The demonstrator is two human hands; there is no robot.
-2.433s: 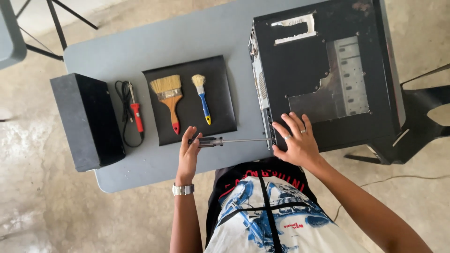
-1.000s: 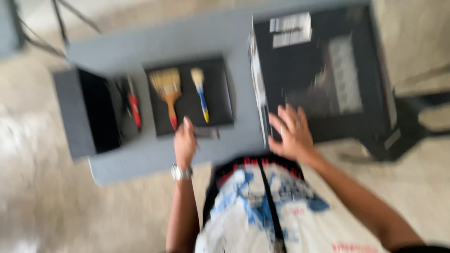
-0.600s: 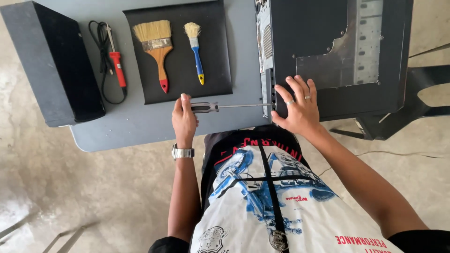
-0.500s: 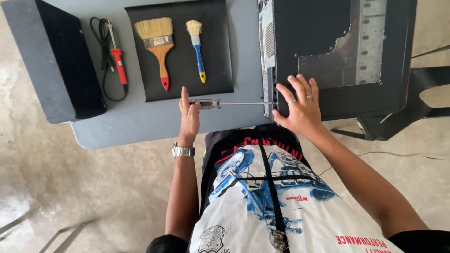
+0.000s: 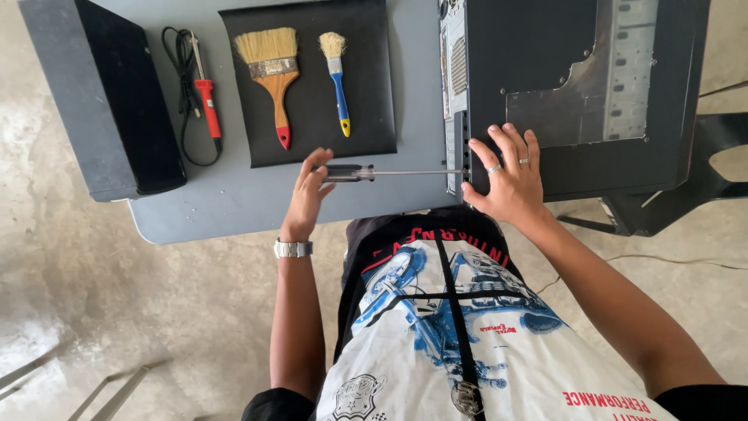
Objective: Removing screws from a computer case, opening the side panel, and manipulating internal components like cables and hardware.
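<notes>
A black computer case (image 5: 545,70) lies on its side on the grey table (image 5: 234,206). My left hand (image 5: 308,195) grips the dark handle of a long screwdriver (image 5: 389,172), whose shaft runs right to the case's rear edge. My right hand (image 5: 506,175) lies flat on the case's near corner, fingers spread, rings on two fingers. A metal watch sits on my left wrist.
A black mat (image 5: 312,86) carries a wide brush (image 5: 269,74) with a wooden, red-tipped handle and a small brush (image 5: 336,78) with a blue handle. A red soldering iron (image 5: 204,93) with a black cord lies left of it, beside a black box (image 5: 109,93). A black chair (image 5: 670,203) stands at the right.
The view has swung and settled closer over the table. My left hand has stayed on the screwdriver handle with the tip at the case; my right hand has remained on the case.
</notes>
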